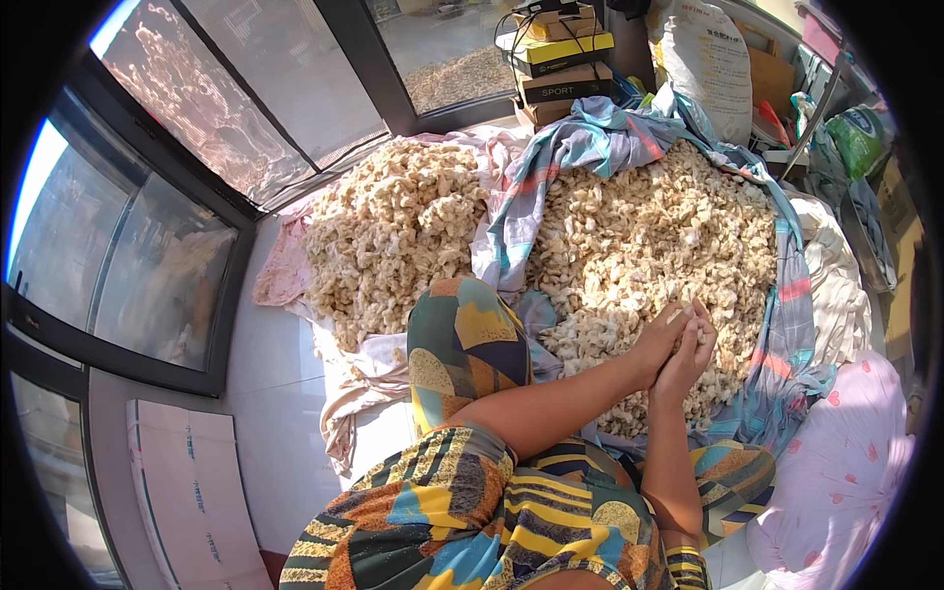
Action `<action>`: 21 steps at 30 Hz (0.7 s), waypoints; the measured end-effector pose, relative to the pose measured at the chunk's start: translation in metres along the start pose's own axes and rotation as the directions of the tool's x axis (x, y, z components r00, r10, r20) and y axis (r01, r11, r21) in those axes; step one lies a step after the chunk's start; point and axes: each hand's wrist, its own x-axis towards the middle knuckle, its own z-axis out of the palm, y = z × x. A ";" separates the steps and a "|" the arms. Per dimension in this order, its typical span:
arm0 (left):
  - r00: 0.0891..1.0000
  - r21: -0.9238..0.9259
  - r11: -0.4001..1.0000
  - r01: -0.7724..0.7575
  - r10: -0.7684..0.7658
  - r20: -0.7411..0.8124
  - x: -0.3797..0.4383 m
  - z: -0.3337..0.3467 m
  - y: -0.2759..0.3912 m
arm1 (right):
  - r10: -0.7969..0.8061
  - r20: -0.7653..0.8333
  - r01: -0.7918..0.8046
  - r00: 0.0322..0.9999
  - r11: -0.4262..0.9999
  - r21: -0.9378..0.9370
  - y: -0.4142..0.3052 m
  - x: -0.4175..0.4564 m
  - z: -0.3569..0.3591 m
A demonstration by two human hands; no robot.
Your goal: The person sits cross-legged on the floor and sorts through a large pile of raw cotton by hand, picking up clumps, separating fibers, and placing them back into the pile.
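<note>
My left hand (658,341) and my right hand (689,352) meet above a large heap of raw fibre tufts (656,228), probably unginned cotton. Between the fingers a small pale tuft (697,335) shows, held by both hands. The heap lies on a blue-grey checked cloth (793,295) whose edges are bunched up around it. To its left, a second heap of similar tufts (391,228) rests on a pinkish cloth (284,262). The palms are mostly hidden.
My patterned knee (468,332) stands between me and the left heap. Stacked shoe boxes (564,85) and a white woven sack (704,74) are behind the heaps. A pink heart-patterned bundle (833,472) lies at right, a flat carton (195,494) at left, near glazed doors (162,273).
</note>
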 end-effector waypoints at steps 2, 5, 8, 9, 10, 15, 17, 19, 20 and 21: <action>0.995 -0.011 1.000 -0.003 0.002 -0.096 -0.004 0.008 -0.007 | -0.043 0.023 0.045 0.999 0.992 -0.115 -0.002 0.009 -0.006; 0.964 -0.086 0.996 -0.020 -0.004 -0.267 -0.001 0.013 -0.017 | -0.083 0.070 0.099 0.994 0.961 -0.257 0.002 0.026 -0.021; 0.962 -0.102 0.987 -0.122 0.093 -0.256 0.006 0.000 -0.018 | -0.161 0.158 0.217 0.974 0.857 -0.467 0.013 0.026 -0.024; 0.958 -0.100 0.983 -0.151 0.121 -0.258 0.004 0.002 -0.012 | -0.135 0.135 0.183 0.982 0.866 -0.466 0.016 0.024 -0.023; 0.944 -0.075 0.989 -0.127 0.097 -0.317 0.002 0.005 -0.006 | -0.108 0.112 0.148 0.988 0.874 -0.463 0.017 0.022 -0.021; 0.931 0.305 0.946 -0.114 0.209 -0.299 0.005 -0.004 -0.004 | 0.275 0.003 -0.273 0.962 0.956 0.109 0.009 0.004 -0.008; 0.901 0.403 0.899 -0.171 0.309 -0.305 0.012 -0.013 -0.014 | 0.258 0.039 -0.260 0.965 0.961 0.092 0.004 0.002 -0.004; 0.859 0.505 0.840 -0.198 0.397 -0.323 0.011 -0.011 -0.015 | 0.215 0.083 -0.218 0.973 0.976 0.027 -0.003 0.000 -0.003; 0.889 0.406 0.897 -0.171 0.319 -0.329 0.010 -0.014 -0.014 | 0.184 0.120 -0.182 0.976 0.983 -0.027 -0.007 -0.002 0.001; 0.921 0.302 0.944 -0.130 0.228 -0.316 0.001 -0.005 0.002 | 0.151 0.144 -0.139 0.978 0.987 -0.085 -0.009 -0.001 -0.002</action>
